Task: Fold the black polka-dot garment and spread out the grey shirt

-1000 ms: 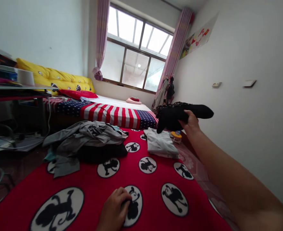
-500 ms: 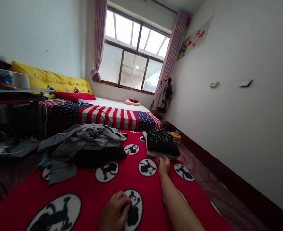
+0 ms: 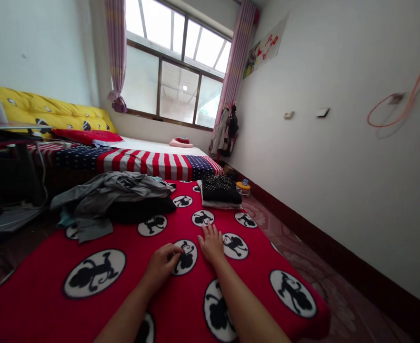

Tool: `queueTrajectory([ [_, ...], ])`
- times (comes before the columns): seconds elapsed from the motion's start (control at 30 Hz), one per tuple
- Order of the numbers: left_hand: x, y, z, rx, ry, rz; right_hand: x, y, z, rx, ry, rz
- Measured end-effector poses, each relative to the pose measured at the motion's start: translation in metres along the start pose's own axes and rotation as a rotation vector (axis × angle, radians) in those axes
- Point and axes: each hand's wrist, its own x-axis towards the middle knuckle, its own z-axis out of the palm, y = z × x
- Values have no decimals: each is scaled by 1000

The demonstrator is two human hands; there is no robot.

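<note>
My left hand [image 3: 162, 264] rests on the red blanket [image 3: 124, 281] with its fingers curled, holding nothing. My right hand [image 3: 211, 243] lies flat beside it, fingers spread on the blanket, also holding nothing. Farther along the blanket sits a folded black dotted garment [image 3: 220, 188] on top of a folded grey one [image 3: 219, 203]. A loose heap of grey and black clothes [image 3: 113, 200] lies to the left of that stack, well beyond my left hand.
The red blanket with monkey prints covers a bed. Beyond it is a flag-patterned bed [image 3: 138, 159] with yellow cushions [image 3: 42, 109]. A small orange-lidded jar [image 3: 245, 186] stands on the floor by the right wall. A desk [image 3: 6, 143] is at left.
My right hand set the black dotted garment down on the folded grey one, then drew back to the blanket near my left hand. The view shifted to the right.
</note>
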Motion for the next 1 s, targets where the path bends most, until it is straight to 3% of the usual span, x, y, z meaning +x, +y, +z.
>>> queueTrajectory([
  [0.13, 1, 0, 0, -20, 8, -5, -9, -8, -3, -225, -68, 11],
  [0.37, 2, -5, 1, -23, 7, -3, -4, -7, -3, -260, -47, 2],
  [0.47, 2, -4, 1, 6, 31, 59, -4, -8, -2, -250, -34, -2],
  [0.53, 1, -2, -2, 76, 192, 178, -5, -9, -3, -250, 34, 8],
  [0.63, -1, 5, -12, 271, 565, 390, -8, -12, -6, -290, 192, -18],
  [0.73, -4, 12, -22, 409, 742, 477, -10, -14, -8, -331, 274, -90],
  [0.8, -6, 15, -26, 439, 777, 470, -9, -13, -8, -322, 201, -85],
  [0.93, -9, 18, -24, 485, 784, 428, -4, -11, -4, -283, -125, -16],
  [1.0, -11, 20, -22, 511, 747, 380, -2, -10, -4, -282, -161, -4],
])
